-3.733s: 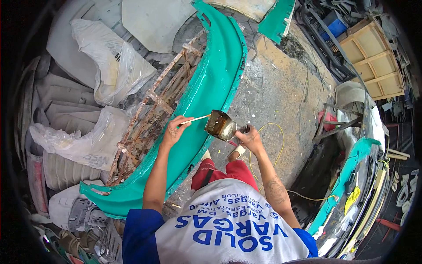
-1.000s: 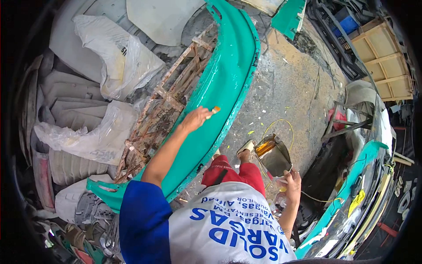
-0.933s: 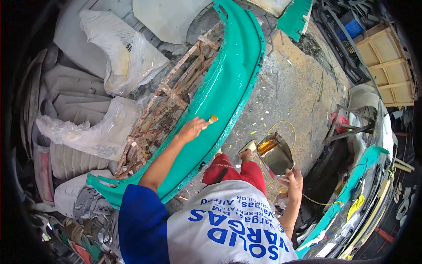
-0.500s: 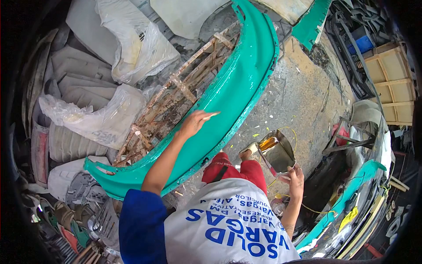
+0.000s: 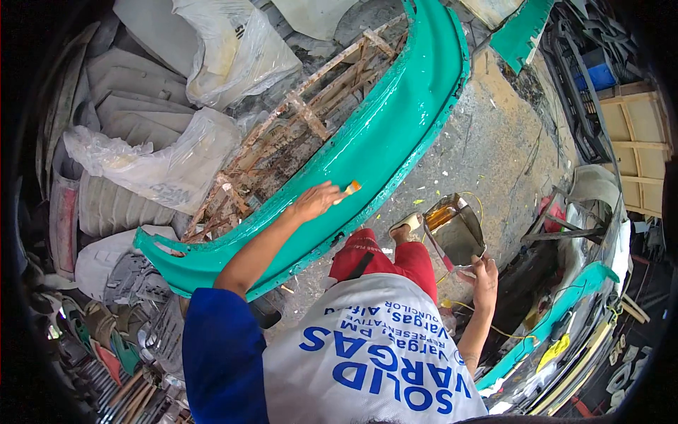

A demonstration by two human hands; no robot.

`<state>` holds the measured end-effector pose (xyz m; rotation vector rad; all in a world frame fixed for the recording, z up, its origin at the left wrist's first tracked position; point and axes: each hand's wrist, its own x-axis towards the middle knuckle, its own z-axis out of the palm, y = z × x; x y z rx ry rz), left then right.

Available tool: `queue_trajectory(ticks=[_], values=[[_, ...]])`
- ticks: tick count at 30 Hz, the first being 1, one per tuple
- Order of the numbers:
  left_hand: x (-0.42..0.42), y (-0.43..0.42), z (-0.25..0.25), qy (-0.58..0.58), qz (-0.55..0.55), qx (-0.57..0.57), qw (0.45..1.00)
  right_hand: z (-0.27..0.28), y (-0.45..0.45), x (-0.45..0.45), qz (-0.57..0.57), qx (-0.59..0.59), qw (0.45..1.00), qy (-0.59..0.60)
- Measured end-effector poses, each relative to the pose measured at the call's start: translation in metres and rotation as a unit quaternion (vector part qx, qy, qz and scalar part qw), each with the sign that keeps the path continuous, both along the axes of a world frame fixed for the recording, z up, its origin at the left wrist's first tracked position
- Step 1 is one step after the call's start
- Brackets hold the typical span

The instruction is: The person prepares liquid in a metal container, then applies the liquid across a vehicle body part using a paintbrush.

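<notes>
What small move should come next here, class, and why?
Probably a short stroke of the brush along the green panel: the left hand has its amber-tinted bristles at the panel's surface, while the right hand holds the metal container off to the side.

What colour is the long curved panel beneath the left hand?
The long curved panel is glossy teal green; it shows best in the head view, the only one.

The small brush with orange bristles (image 5: 352, 187) has left the rim of the square metal can (image 5: 459, 237) and is now over the long glossy green panel (image 5: 381, 134); the can has moved farther from the panel's edge
</notes>
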<state>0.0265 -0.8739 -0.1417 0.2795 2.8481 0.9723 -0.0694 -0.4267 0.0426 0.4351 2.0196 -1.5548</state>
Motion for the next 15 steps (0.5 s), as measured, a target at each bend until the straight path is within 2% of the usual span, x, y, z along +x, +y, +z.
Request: queue_trajectory(ticks=[4,7,9,10,12,13,15], values=[[0.059,-0.008,0.019,-0.054,0.003,-0.050,0.997,-0.008,0.000,-0.006,-0.008,-0.002,1.000,0.004],[0.078,-0.017,0.035,-0.027,-0.027,-0.048,0.998,-0.004,0.000,-0.012,-0.005,-0.016,1.000,0.003],[0.076,-0.016,0.052,0.003,0.053,0.041,0.998,-0.004,0.004,-0.015,-0.007,-0.015,1.000,0.003],[0.071,-0.010,0.052,0.009,0.049,0.043,0.998,-0.004,0.008,-0.016,-0.010,-0.013,1.000,0.009],[0.060,-0.002,0.050,0.008,0.227,0.195,0.954,-0.007,0.013,-0.021,0.003,-0.002,1.000,0.015],[0.052,0.003,0.045,0.011,0.228,0.194,0.954,-0.010,0.017,-0.023,-0.008,-0.001,1.000,0.013],[0.031,0.021,0.024,0.062,0.374,0.248,0.892,-0.016,0.025,-0.032,-0.008,0.000,1.000,0.014]])
